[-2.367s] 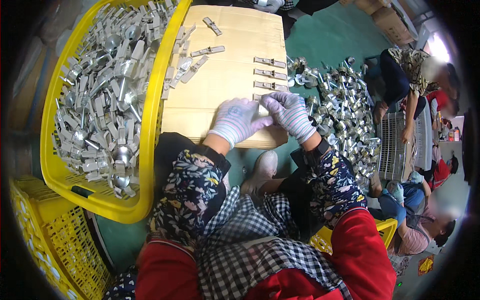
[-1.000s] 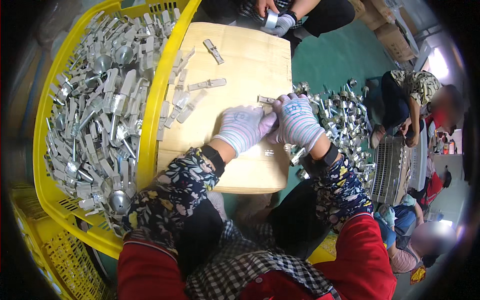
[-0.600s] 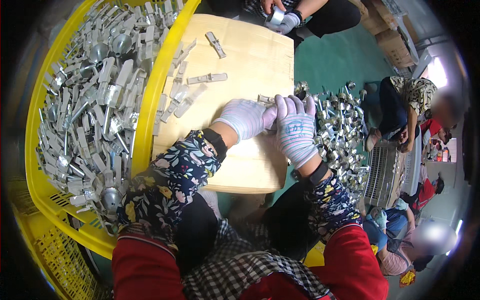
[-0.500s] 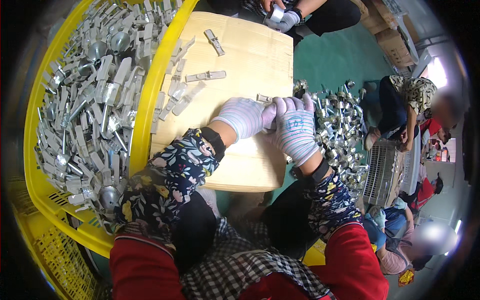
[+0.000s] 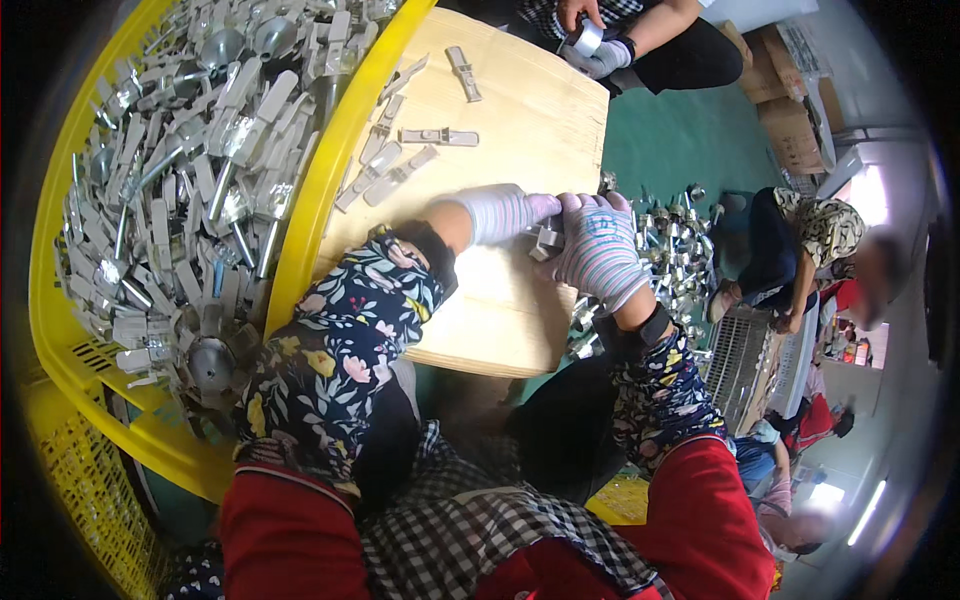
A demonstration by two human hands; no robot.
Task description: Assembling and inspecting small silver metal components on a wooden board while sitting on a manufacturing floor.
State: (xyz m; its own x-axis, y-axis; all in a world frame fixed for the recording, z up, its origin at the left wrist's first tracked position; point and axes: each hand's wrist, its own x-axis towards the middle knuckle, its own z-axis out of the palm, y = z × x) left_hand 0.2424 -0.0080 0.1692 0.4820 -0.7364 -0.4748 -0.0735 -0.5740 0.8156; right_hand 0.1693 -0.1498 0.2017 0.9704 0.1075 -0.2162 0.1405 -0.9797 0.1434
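While the right hand [image 5: 602, 245] grasps an obscured metal piece [image 5: 546, 241], the left hand's [image 5: 497, 214] grip is unclear.

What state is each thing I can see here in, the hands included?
Left hand: gloved, fingers mostly hidden from view.
Right hand: gloved, fingers bent.
Small metal piece: between the two hands, partly covered.
Loose grey parts: lying on the board, some close together.
Pale board: lying flat, partly bare.
Yellow basket: uncovered, heaped with parts.
Floor pile: metal parts, jumbled.
Silvery round piece: held by a co-worker.
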